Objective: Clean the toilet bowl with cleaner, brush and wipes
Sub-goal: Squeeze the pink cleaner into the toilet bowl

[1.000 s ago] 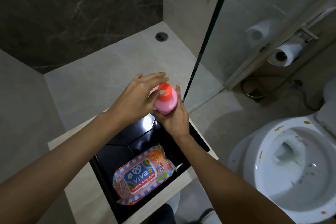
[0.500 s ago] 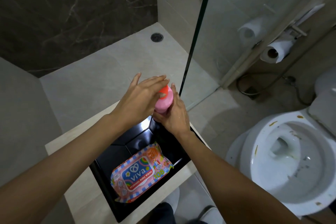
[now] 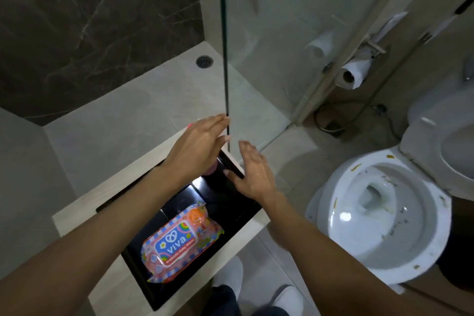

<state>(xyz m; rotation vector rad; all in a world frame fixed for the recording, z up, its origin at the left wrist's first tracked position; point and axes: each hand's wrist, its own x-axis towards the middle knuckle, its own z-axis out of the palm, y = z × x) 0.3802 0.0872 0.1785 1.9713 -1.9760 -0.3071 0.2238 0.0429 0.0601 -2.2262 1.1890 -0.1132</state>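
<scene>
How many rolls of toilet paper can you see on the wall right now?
1. The toilet paper roll hangs on its holder on the wall behind the toilet. The paler roll shape to its left is only its reflection in the glass shower panel. Spare rolls may be out of view.

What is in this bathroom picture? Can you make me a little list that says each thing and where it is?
left hand: fingers straight, over the pink bottle
right hand: fingers spread, holding nothing
pink bottle: mostly hidden under the left hand, at the black tray's far corner
wipes pack: lying flat in the black tray
toilet bowl: open, brown and yellow stains on rim and inside
toilet paper roll: on the wall holder
brush: not seen
</scene>
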